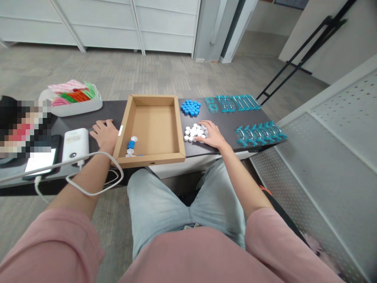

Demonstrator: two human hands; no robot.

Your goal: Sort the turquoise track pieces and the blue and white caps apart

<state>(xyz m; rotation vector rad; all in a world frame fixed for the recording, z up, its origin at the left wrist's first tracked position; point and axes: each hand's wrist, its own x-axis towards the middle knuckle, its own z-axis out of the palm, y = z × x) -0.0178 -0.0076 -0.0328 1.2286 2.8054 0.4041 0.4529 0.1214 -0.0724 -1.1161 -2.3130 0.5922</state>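
At the cardboard tray's three o'clock, white hexagonal pieces lie heaped, likely for short reach; the right hand's grip stands parted around their edge. At nine o'clock, the left hand rests, fingers spread, perhaps steadying the tray.

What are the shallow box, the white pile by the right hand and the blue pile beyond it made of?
The shallow box: apparently matte cardboard, from its plain brown color and folded-looking walls.
The white pile: probably plastic, as its small pieces look evenly colored and alike.
The blue pile: likely plastic too, by its uniform bright color; its finish is hard to tell.
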